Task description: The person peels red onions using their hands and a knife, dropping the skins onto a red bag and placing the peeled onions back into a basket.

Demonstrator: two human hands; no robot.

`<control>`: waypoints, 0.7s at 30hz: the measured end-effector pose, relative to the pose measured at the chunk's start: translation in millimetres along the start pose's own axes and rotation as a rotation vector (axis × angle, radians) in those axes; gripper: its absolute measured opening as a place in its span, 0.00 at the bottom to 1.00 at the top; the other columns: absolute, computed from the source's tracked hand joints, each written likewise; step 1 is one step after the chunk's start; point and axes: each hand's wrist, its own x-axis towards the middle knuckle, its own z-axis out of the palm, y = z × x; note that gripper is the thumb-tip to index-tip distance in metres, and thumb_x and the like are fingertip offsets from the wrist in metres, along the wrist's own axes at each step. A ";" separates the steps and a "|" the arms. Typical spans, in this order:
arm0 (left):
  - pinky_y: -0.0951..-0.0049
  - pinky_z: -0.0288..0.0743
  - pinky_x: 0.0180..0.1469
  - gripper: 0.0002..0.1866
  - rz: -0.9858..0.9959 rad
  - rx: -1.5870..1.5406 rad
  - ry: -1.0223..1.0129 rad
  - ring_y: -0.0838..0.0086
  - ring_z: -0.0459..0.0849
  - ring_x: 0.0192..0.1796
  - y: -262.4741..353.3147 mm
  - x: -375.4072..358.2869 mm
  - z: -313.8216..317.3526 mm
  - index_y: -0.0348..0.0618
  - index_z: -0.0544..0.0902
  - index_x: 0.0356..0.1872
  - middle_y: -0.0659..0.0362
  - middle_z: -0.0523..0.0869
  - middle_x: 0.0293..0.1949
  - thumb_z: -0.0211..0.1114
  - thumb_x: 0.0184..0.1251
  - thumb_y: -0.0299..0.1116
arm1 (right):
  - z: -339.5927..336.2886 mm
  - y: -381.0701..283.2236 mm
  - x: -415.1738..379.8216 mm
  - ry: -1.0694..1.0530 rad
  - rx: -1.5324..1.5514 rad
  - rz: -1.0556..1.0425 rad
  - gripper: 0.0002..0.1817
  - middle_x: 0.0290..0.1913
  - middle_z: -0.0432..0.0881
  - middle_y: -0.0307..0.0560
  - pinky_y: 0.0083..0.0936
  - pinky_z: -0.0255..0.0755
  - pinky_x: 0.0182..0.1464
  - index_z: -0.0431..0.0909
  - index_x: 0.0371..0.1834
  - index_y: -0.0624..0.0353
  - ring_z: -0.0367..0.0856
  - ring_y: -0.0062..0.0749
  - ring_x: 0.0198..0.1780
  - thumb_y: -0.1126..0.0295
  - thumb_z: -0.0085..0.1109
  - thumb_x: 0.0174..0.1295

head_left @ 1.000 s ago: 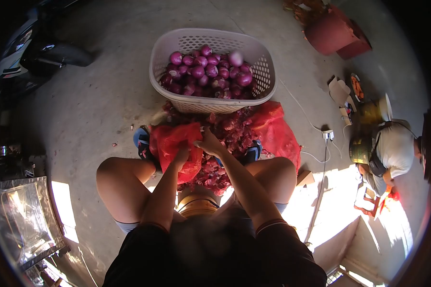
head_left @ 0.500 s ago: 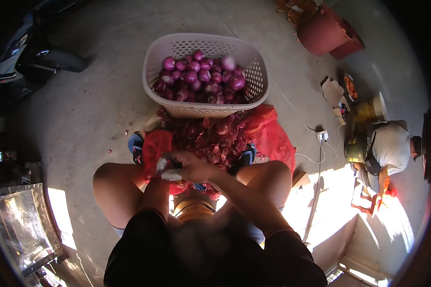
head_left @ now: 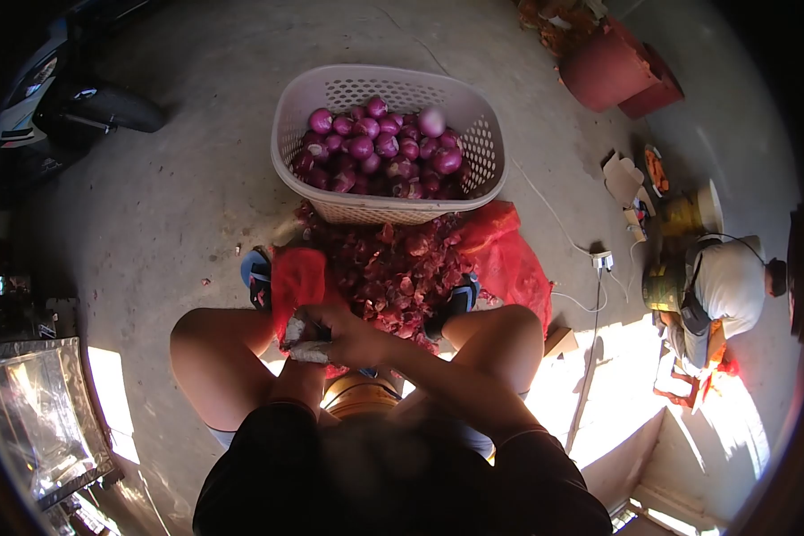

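My left hand (head_left: 307, 349), with whitish wrapping on its fingers, is held low between my knees. My right hand (head_left: 347, 331) reaches across from the right and meets it, its fingers curled. Both look closed, and whatever lies between them is too dark and small to make out. Red mesh netting (head_left: 297, 279) hangs just beyond the hands. A heap of dry red onion skins (head_left: 397, 272) covers the floor between my feet. Behind the heap stands a pale perforated basket (head_left: 389, 211) holding many shiny purple onions (head_left: 364, 147).
More red netting (head_left: 514, 255) lies right of the skins. A white cable with a power socket (head_left: 602, 260) runs along the floor. At right, another person (head_left: 728, 281) bends beside a yellowish bucket (head_left: 663, 286). Red tubs (head_left: 612, 67) stand far right; a motorbike wheel (head_left: 116, 107) is at left.
My joined hands have shifted slightly left and down. The basket and floor sit a little differently as my view moves. The other person's arms have moved slightly.
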 end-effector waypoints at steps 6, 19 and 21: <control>0.66 0.72 0.46 0.13 -0.007 0.013 -0.002 0.70 0.80 0.38 -7.6 -2.2 -0.4 0.40 0.75 0.43 0.56 0.82 0.36 0.55 0.61 0.34 | 2.1 -4.4 -5.2 0.043 0.045 0.046 0.12 0.32 0.75 0.34 0.17 0.68 0.37 0.72 0.42 0.58 0.71 0.16 0.34 0.70 0.60 0.57; 0.67 0.72 0.45 0.13 -0.017 0.036 -0.003 0.71 0.80 0.37 -15.4 -6.1 -1.8 0.40 0.75 0.43 0.57 0.82 0.35 0.55 0.60 0.34 | 7.4 -4.3 -4.1 0.014 0.117 0.053 0.12 0.31 0.74 0.33 0.17 0.67 0.36 0.71 0.44 0.58 0.69 0.14 0.33 0.71 0.60 0.59; 0.67 0.72 0.45 0.13 -0.018 0.041 -0.002 0.71 0.80 0.37 -17.3 -6.9 -3.1 0.40 0.75 0.43 0.58 0.82 0.35 0.55 0.60 0.34 | 9.1 -3.0 -4.6 0.017 0.181 0.038 0.11 0.33 0.75 0.34 0.17 0.68 0.37 0.71 0.43 0.58 0.70 0.14 0.34 0.70 0.60 0.59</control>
